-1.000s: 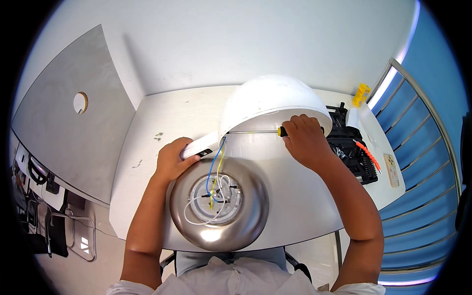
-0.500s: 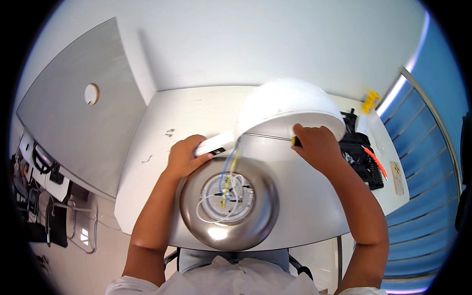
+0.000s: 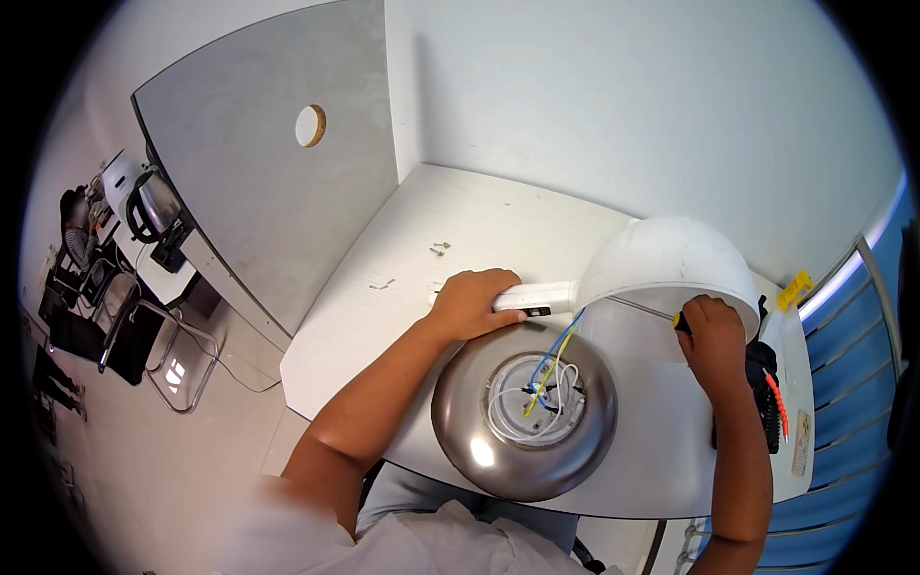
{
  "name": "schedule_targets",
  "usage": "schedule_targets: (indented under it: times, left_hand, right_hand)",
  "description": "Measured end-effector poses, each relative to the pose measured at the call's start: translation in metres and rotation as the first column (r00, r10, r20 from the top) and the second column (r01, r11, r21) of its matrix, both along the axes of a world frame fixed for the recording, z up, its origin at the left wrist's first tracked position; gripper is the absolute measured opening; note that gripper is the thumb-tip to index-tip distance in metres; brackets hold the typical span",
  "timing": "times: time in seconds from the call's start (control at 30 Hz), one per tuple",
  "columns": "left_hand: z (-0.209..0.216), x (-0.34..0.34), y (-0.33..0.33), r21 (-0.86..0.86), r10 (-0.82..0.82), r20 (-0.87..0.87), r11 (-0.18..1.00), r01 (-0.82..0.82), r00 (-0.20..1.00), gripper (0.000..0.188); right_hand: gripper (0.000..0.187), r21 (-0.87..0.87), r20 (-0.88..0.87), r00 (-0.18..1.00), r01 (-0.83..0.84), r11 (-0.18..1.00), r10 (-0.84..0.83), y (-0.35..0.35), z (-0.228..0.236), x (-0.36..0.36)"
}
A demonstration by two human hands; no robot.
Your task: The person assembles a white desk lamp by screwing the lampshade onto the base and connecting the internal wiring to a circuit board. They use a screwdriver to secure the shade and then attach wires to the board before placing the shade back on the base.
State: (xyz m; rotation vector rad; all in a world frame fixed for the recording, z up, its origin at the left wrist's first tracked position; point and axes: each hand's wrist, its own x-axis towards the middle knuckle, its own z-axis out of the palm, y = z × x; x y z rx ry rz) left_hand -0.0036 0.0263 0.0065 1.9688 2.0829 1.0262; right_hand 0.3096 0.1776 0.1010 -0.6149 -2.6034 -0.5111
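Note:
My left hand (image 3: 474, 305) is closed around the white tube-like arm (image 3: 548, 297) of a lamp, to the left of its white dome shade (image 3: 671, 251). In my right hand (image 3: 717, 343) is a screwdriver (image 3: 642, 308) with a yellow and black handle; its shaft points left under the dome's rim, and the shadowed rim hides where the tip meets the part. Blue, yellow-green and white wires (image 3: 546, 369) run from the arm down to a round brushed-metal lamp base (image 3: 465, 407). That base lies at the table's front edge with its wired centre facing up.
A black tool case (image 3: 764, 383) and an orange flexible shaft (image 3: 778, 407) lie at the right, near a yellow object (image 3: 794, 290). Small screws (image 3: 440, 249) lie on the white table (image 3: 479, 211). A grey partition (image 3: 249, 182) borders the left; metal railing (image 3: 853, 383) stands right.
The view has swung left, so the whole scene sits farther right. Both hands keep their hold on the lamp arm and the screwdriver, whose shaft still points under the dome.

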Motion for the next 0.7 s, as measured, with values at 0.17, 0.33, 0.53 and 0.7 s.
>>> schedule_targets:
  times: [0.17,0.33,0.53,0.7]
  left_hand:
    - [-0.003,0.0,0.002,0.034,0.006,-0.03,0.999,-0.005,1.0,0.043]
    - [-0.001,-0.002,0.0,0.015,-0.004,-0.03,1.0,0.005,1.0,0.043]
    - [-0.007,-0.003,0.002,0.044,0.0,-0.076,0.999,0.003,0.997,0.043]
    - [-0.001,-0.001,0.002,0.053,-0.022,-0.039,0.998,0.024,0.999,0.041]
  right_hand:
    - [0.026,-0.223,0.112,0.98,0.187,0.957,-0.166,-0.005,-0.001,0.0]
    - [0.025,-0.216,0.0,1.0,-0.003,0.976,0.003,-0.002,-0.008,0.009]
    - [0.021,-0.066,0.063,0.998,0.035,0.997,-0.031,-0.005,0.001,0.004]
    - [0.012,0.082,0.016,0.995,0.093,0.992,-0.095,-0.002,0.007,-0.007]
